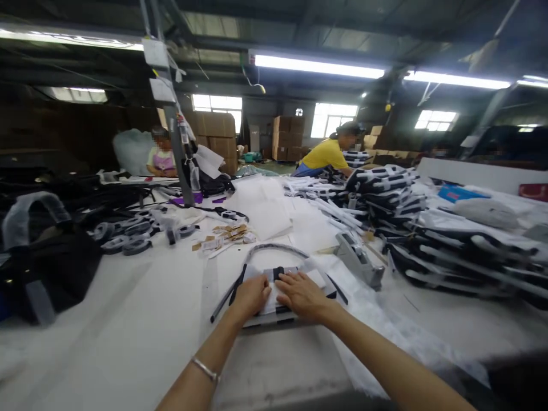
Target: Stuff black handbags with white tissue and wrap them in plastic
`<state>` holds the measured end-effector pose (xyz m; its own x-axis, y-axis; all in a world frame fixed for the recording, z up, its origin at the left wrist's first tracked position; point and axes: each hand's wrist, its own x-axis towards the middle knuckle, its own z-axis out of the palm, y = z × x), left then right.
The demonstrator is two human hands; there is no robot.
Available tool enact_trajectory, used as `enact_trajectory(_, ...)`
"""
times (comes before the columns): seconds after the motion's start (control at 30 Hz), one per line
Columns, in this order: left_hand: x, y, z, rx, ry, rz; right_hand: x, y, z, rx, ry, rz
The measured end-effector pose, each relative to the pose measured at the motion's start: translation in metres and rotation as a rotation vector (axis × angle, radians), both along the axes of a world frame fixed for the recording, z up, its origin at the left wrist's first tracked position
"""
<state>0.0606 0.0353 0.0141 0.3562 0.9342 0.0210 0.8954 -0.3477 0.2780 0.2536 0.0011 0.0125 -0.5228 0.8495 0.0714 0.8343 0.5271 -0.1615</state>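
Note:
In front of me lies a flat black bag (280, 321) partly covered with white wrapping, its wrapped handle (274, 247) arching away from me. My left hand (252, 295) rests on the bag's left half, fingers curled in; whatever they pinch is hidden. Flat on the right half is my right hand (301, 294), fingers stretched out over the white covering. A dark strip shows between the two hands. Beyond the bag's right corner stands a grey tape dispenser (357, 260). Thin white wrapping sheet (377, 319) spreads along the right side.
Tall stacks of black-and-white wrapped pieces (462, 262) fill the right. At left sit a black handbag (51, 268) and rolled black straps (137, 242). Brown tags (233, 233) and white sheets (261, 205) lie ahead. A person in yellow (325, 155) bends over stacks; another sits back left.

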Motion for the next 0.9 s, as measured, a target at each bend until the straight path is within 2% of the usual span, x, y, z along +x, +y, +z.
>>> enact_trajectory(0.1, 0.01, 0.03, 0.003, -0.09, 0.118, 0.006, 0.0, 0.005, 0.008, -0.046, 0.029, 0.001)
enact_trajectory(0.17, 0.016, 0.041, 0.009, -0.11, 0.177, 0.006, 0.005, 0.011, 0.018, -0.102, 0.082, 0.001)
enact_trajectory(0.27, 0.02, 0.042, 0.02, -0.043, 0.211, 0.02, 0.021, 0.025, 0.034, -0.138, 0.141, -0.07)
enact_trajectory(0.33, 0.018, 0.037, 0.019, 0.052, 0.206, 0.028, 0.034, 0.033, 0.036, -0.114, 0.111, -0.153)
enact_trajectory(0.43, 0.01, 0.035, 0.001, 0.096, 0.172, 0.026, 0.05, 0.039, 0.021, -0.145, 0.022, -0.227)
enact_trajectory(0.53, 0.001, 0.039, -0.025, 0.007, 0.121, 0.042, 0.057, 0.034, -0.004, -0.165, -0.009, -0.234)
enact_trajectory(0.6, -0.002, 0.042, -0.037, -0.025, 0.079, 0.047, 0.057, 0.03, -0.015, -0.139, -0.018, -0.237)
enact_trajectory(0.67, -0.005, 0.045, -0.04, -0.035, 0.021, 0.051, 0.057, 0.028, -0.022, -0.114, -0.041, -0.242)
enact_trajectory(0.77, -0.018, 0.058, -0.034, -0.008, -0.082, 0.083, 0.063, 0.032, -0.033, -0.073, -0.062, -0.224)
enact_trajectory(0.9, -0.064, 0.094, -0.026, 0.122, -0.147, 0.281, 0.076, 0.041, -0.055, 0.022, -0.039, -0.188)
